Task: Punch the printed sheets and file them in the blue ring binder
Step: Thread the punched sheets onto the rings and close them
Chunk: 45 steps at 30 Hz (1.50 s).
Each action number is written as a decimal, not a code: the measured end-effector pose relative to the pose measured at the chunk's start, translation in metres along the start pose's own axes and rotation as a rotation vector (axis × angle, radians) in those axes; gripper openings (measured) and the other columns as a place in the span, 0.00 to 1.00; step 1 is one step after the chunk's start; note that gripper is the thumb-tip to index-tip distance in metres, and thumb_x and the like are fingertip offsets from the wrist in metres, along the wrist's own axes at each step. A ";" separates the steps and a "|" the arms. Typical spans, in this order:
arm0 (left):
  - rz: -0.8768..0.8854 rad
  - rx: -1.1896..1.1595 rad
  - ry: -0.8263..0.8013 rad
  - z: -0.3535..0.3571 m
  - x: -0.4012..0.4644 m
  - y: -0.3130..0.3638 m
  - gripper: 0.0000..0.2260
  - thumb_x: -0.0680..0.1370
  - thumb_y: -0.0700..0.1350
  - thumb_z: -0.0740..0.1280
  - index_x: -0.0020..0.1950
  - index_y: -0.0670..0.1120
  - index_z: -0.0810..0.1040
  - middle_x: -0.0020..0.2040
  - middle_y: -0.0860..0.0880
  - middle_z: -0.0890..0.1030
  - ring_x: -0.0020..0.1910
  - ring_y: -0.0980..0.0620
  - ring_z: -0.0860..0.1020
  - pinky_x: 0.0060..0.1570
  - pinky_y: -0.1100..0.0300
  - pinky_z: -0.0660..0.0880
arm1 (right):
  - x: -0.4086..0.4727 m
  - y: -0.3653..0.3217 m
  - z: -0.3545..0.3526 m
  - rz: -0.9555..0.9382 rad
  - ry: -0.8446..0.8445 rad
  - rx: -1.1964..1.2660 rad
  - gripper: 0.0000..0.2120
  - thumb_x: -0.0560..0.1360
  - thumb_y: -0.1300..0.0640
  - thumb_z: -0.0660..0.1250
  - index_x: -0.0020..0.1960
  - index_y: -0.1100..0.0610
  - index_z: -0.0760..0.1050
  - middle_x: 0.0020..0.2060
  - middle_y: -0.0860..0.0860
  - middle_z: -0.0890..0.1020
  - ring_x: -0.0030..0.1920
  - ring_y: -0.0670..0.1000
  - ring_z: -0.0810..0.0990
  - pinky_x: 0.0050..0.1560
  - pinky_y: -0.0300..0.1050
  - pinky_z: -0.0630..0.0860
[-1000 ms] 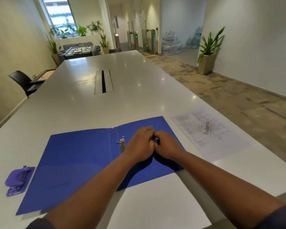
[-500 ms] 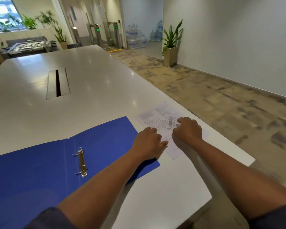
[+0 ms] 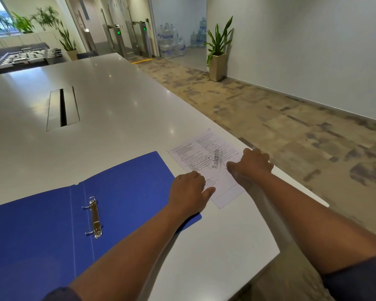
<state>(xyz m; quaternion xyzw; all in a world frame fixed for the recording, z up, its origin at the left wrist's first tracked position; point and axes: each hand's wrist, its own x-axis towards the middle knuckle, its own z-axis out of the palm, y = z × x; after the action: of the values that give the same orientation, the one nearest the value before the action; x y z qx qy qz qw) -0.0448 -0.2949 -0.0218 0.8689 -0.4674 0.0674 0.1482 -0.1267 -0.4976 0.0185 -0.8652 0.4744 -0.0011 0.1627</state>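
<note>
We rest left hand (image 3: 188, 191) and right hand (image 3: 251, 165), both loosely curled, gripping nothing, on printed sheets (image 3: 206, 161); open blue ring binder (image 3: 52, 224) left of them.

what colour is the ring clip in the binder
Silver metal ring clip, against the blue binder; head view.

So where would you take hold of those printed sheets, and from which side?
Probably by the right long edge, from the right. The sheets lie flat on the table, so nothing offers a grip from above, but that edge runs close along the table's rim. The right hand rests there and the left hand on the near left edge; sliding the sheets slightly over the rim would let fingers get underneath.
</note>
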 end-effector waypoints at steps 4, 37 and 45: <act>-0.024 -0.037 0.041 0.007 -0.003 0.000 0.18 0.78 0.63 0.64 0.39 0.49 0.76 0.40 0.55 0.76 0.38 0.53 0.72 0.40 0.59 0.63 | 0.005 0.000 -0.003 0.019 -0.020 0.016 0.38 0.66 0.32 0.71 0.67 0.55 0.71 0.65 0.58 0.72 0.67 0.64 0.69 0.59 0.57 0.69; -0.050 -0.139 0.068 0.012 -0.007 -0.002 0.17 0.79 0.63 0.63 0.44 0.49 0.77 0.41 0.55 0.76 0.39 0.53 0.74 0.38 0.58 0.69 | 0.004 -0.015 -0.049 -0.228 0.031 -0.048 0.15 0.74 0.63 0.59 0.55 0.53 0.78 0.52 0.54 0.82 0.51 0.59 0.80 0.48 0.50 0.78; -0.139 -0.288 -0.074 0.003 -0.004 -0.003 0.17 0.81 0.57 0.62 0.48 0.44 0.78 0.52 0.53 0.78 0.48 0.50 0.77 0.46 0.51 0.76 | -0.013 -0.024 -0.070 -0.315 0.120 0.065 0.12 0.77 0.60 0.59 0.52 0.48 0.79 0.54 0.55 0.82 0.51 0.60 0.79 0.45 0.48 0.72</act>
<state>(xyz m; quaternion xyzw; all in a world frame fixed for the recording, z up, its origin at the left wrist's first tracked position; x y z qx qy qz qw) -0.0445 -0.2909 -0.0259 0.8709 -0.4160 -0.0425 0.2582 -0.1251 -0.4953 0.0938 -0.9214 0.3416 -0.0934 0.1597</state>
